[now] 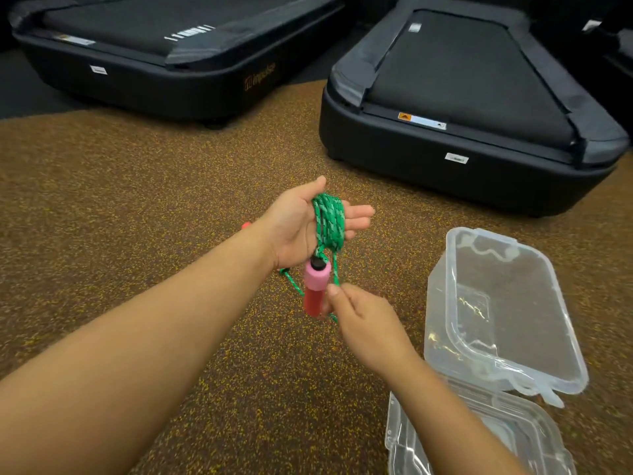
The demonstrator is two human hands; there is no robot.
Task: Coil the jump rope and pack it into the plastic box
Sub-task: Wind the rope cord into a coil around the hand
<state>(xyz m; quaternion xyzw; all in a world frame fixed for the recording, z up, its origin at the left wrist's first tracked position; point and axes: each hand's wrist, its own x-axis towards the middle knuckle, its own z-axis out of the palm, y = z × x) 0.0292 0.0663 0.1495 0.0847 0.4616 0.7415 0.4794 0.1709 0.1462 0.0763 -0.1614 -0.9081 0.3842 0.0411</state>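
The jump rope [329, 217] is hanging in several coils around the left grip [301, 221], its fingers lying straight. The right grip [356, 313] is pinching the loose strand beside the dangling handle [317, 286]. The plastic box [442, 303] is sitting open on the floor [137, 200] nearby; packing is apparently outstanding.

Green rope [329, 217], pink-red handle [315, 287], speckled brown floor [137, 186].

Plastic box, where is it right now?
In the head view the open plastic box sits on the speckled floor at lower right, just right of the right hand, with its lid lying nearer the person and a black treadmill beyond it.
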